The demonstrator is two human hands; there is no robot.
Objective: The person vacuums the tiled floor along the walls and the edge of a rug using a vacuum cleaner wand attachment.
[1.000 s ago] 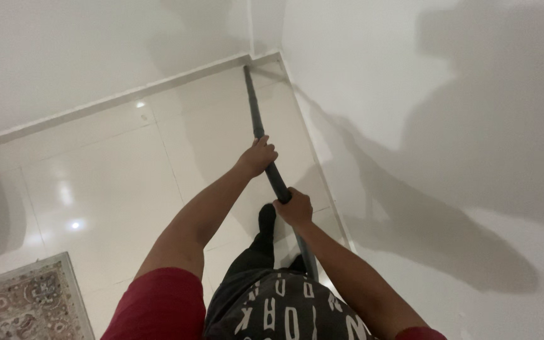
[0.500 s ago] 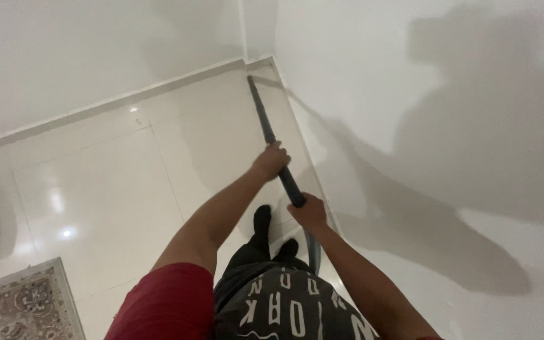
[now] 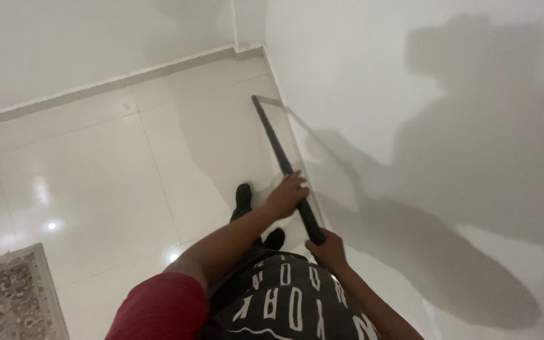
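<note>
Home room corner: glossy tiled floor, white walls, patterned rug.

1. Pole: far tip is off the room corner and now sits farther back along the right wall.
2. Left hand: lower on the shaft, fingers looser over it.
3. Right hand: drawn back close to the torso.
4. Rug: slid leftward in view.

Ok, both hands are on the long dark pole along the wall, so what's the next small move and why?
Probably push the pole forward along the wall toward the corner. Left hand and right hand both grip it, and its far end sits short of the corner, with bare floor ahead.
</note>
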